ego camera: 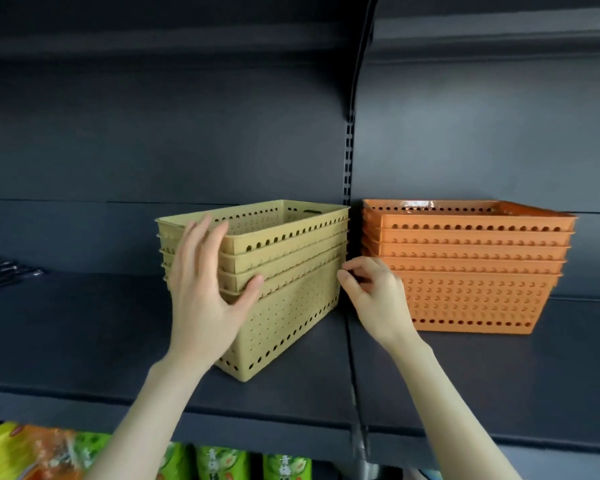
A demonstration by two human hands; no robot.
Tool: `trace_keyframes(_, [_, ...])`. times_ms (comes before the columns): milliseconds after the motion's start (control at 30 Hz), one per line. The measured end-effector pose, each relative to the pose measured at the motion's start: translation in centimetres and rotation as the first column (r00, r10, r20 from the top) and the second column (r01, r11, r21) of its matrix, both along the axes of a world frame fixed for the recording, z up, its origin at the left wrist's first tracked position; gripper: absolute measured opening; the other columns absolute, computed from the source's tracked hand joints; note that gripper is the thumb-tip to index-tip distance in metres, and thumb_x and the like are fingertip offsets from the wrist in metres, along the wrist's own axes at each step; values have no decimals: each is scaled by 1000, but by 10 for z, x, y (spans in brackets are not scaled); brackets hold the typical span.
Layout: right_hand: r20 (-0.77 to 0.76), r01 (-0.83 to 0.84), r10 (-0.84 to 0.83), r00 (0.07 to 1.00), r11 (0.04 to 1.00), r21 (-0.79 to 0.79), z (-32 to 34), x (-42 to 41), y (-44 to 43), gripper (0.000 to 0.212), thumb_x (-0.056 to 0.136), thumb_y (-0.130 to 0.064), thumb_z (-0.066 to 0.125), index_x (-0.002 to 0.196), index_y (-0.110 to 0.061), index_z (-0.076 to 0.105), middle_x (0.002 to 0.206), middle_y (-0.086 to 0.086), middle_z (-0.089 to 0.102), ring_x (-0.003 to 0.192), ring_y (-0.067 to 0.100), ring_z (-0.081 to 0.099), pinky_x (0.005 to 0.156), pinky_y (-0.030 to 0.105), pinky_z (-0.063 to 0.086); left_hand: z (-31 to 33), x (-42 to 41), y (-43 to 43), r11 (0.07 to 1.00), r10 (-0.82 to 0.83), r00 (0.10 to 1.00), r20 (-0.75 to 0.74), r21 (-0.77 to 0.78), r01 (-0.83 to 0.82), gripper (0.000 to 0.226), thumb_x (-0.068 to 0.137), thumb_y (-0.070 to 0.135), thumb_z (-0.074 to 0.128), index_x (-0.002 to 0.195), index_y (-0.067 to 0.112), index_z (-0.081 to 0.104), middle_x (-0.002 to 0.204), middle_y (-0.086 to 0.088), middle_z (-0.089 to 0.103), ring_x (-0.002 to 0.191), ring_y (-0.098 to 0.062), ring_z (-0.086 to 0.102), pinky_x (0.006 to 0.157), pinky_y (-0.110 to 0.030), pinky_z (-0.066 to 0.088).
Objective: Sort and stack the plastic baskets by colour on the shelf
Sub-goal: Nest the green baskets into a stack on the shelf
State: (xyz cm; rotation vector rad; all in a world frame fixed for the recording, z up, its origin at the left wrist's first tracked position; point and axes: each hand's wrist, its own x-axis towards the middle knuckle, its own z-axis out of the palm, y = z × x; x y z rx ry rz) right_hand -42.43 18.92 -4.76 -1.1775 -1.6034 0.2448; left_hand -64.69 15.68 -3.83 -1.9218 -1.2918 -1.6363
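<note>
A stack of several yellow-green perforated baskets [284,271] stands on the dark shelf [84,341], turned at a slight angle. To its right, a stack of several orange perforated baskets [471,271] sits squarely on the adjoining shelf section. My left hand [205,292] lies against the near left corner of the yellow-green stack, fingers spread, thumb on its front side. My right hand [371,292] hovers in the gap between the two stacks, fingers curled near the yellow-green stack's right corner; I cannot tell whether they touch it.
A slotted upright [349,161] divides the shelf's back panel behind the gap. Dark utensils [4,271] lie at the far left of the shelf. Green and orange snack packets [219,462] fill the shelf below.
</note>
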Motion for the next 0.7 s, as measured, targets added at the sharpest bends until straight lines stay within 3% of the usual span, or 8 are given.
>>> trace_keyframes(100, [-73, 34, -36, 997, 999, -21, -10, -33, 13, 29, 90, -31, 58, 113, -13, 62, 133, 1, 46, 124, 16, 45, 103, 40, 41, -2, -53, 7, 983, -154, 982, 113, -86, 164, 78, 81, 30, 67, 146, 22, 24, 153, 6, 22, 141, -4, 17, 113, -23, 18])
trace_keyframes(200, [-125, 71, -78, 989, 996, -59, -14, -56, 23, 38, 89, -35, 59, 122, -16, 53, 145, 2, 37, 134, 14, 32, 106, 35, 35, -11, -96, 23, 953, -211, 936, 282, -153, 261, 77, 83, 33, 61, 147, 33, 19, 151, 13, 28, 137, 0, 26, 113, -31, 26])
trace_keyframes(300, [-241, 11, -40, 970, 992, -122, -13, -76, 30, 38, 88, -34, 61, 119, -20, 44, 118, -11, 52, 113, 10, 46, 90, 23, 38, -23, -123, 40, 936, -203, 900, 385, -193, 294, 66, 90, 34, 53, 146, 36, 20, 146, 12, 39, 132, -1, 37, 110, -36, 33])
trace_keyframes(367, [-304, -37, -12, 953, 987, -155, -14, -85, 33, 42, 87, -34, 63, 119, -21, 39, 104, -22, 50, 105, 11, 51, 85, 23, 42, -27, -126, 48, 923, -189, 879, 438, -226, 312, 58, 94, 34, 47, 146, 36, 21, 142, 13, 43, 128, -2, 42, 107, -33, 36])
trace_keyframes(533, [-264, 21, -57, 963, 990, -139, -20, -98, 38, 73, 80, -48, 66, 137, -20, 30, 126, -10, 45, 111, 15, 51, 94, 37, 46, -28, -126, 60, 879, -176, 795, 581, -271, 393, 49, 99, 41, 31, 145, 41, 14, 135, 18, 46, 117, -1, 47, 95, -25, 34])
trace_keyframes(600, [-207, 27, -56, 977, 989, -143, -18, -99, 39, 69, 79, -52, 64, 135, -22, 38, 125, -8, 41, 103, 10, 51, 93, 34, 45, -29, -127, 62, 866, -172, 755, 633, -267, 422, 49, 99, 42, 31, 145, 40, 15, 128, 21, 49, 111, 3, 49, 94, -26, 33])
trace_keyframes(700, [-192, -14, -24, 981, 981, -194, -13, -99, 34, 50, 77, -57, 62, 113, -26, 49, 117, -5, 40, 99, 6, 50, 93, 32, 45, -30, -129, 64, 846, -159, 716, 680, -280, 453, 45, 97, 45, 34, 141, 41, 21, 115, 30, 49, 104, 8, 49, 92, -28, 34])
